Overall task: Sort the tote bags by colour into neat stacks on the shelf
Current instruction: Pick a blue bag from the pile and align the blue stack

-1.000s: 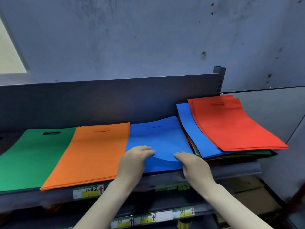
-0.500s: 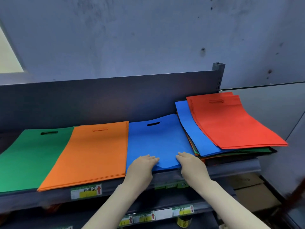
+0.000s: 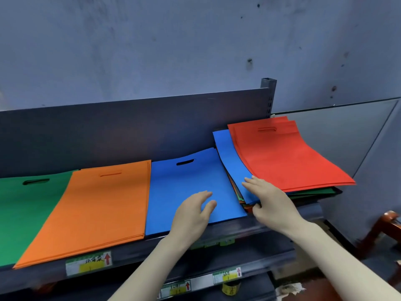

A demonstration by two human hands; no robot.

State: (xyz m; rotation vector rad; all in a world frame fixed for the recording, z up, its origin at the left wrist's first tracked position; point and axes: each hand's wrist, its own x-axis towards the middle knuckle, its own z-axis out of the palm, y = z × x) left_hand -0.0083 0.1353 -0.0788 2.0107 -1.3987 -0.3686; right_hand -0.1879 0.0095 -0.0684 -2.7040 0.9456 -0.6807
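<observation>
Head view: left hand [image 3: 194, 213] spread over blue bag [image 3: 184, 187], right hand [image 3: 270, 199] touches pile [image 3: 282, 159].

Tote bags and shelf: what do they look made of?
Tote bags: likely non-woven fabric, matte; thin, flat, limp sheets with die-cut handle slots. Shelf: seemingly painted metal, dark grey, dull; its upright post is hollow and perforated.

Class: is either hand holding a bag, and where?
Left hand holds nothing. Right hand: fingers on the near corner of the blue bag in the mixed pile, thumb at its edge; grip cannot be told.
</observation>
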